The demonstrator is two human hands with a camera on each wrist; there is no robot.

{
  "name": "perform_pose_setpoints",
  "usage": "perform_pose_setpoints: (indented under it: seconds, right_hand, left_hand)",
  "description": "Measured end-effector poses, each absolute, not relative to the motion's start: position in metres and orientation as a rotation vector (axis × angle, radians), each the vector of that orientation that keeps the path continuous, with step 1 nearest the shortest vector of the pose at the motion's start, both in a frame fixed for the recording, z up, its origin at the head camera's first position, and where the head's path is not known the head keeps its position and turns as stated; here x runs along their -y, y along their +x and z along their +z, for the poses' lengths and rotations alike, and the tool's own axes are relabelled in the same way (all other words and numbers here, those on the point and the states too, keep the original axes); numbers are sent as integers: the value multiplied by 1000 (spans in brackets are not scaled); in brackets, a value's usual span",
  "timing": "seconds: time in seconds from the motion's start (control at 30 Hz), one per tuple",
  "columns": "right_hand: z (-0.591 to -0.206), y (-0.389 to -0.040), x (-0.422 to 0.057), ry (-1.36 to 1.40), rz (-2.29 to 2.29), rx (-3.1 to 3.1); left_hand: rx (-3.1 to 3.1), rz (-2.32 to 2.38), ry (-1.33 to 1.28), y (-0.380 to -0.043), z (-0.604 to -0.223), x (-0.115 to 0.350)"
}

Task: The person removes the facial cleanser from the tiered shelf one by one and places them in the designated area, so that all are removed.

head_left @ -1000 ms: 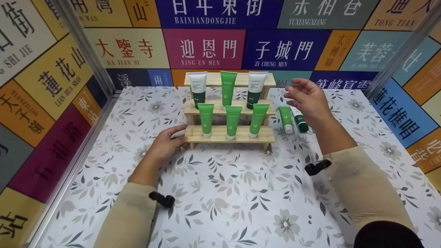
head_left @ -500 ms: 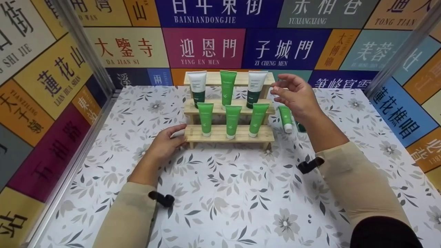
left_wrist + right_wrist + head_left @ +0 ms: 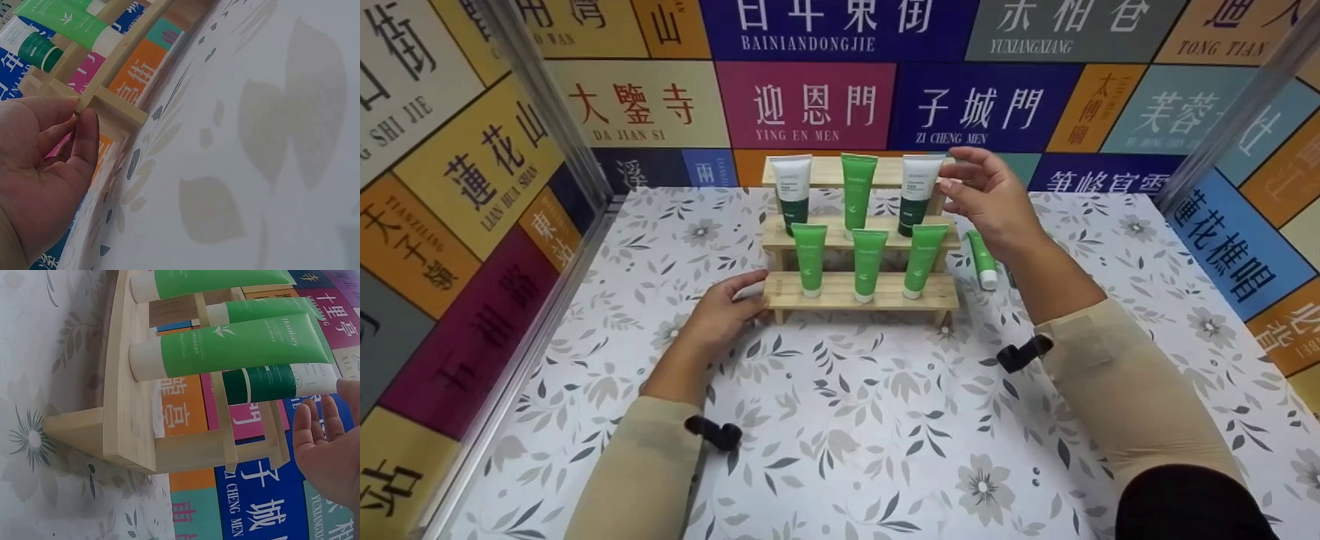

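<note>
A three-tier wooden display stand (image 3: 859, 291) holds several squeeze tubes standing cap-down. My left hand (image 3: 720, 315) pinches the left end of its lowest shelf between thumb and fingers, also plain in the left wrist view. My right hand (image 3: 994, 202) is beside the white and dark-green tube (image 3: 916, 193) at the right of the middle shelf. In the right wrist view its fingers (image 3: 306, 424) are loosely bent near that tube's white top; whether they touch it I cannot tell. Green tubes (image 3: 866, 266) fill the lowest shelf, and another green tube (image 3: 858, 193) stands mid-shelf.
At the left of the middle shelf stands a second white and dark-green tube (image 3: 792, 193). A green tube (image 3: 982, 261) lies on the floral tablecloth (image 3: 840, 420), right of the stand. Printed panels (image 3: 810, 105) enclose the back and sides.
My right hand has moved left, from above the lying tubes to the right-hand white and dark-green tube. The left hand stays on the stand.
</note>
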State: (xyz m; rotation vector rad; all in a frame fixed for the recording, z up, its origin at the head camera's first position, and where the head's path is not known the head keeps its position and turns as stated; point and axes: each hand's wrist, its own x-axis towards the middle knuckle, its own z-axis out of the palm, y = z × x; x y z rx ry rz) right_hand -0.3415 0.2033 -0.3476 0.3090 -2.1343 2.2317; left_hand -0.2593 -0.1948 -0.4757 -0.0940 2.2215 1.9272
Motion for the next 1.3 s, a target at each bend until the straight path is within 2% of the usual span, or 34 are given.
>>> perform_pose_setpoints:
  seconds: [0.67,1.3]
  right_hand:
    - [-355,-351,-190,277,2154,2192]
    - [-352,-334,-247,207,2149,2147]
  left_hand:
    - [-2203,1909,-111,-259,-475,194]
    - [-2238,1846,-117,-260,-474,198]
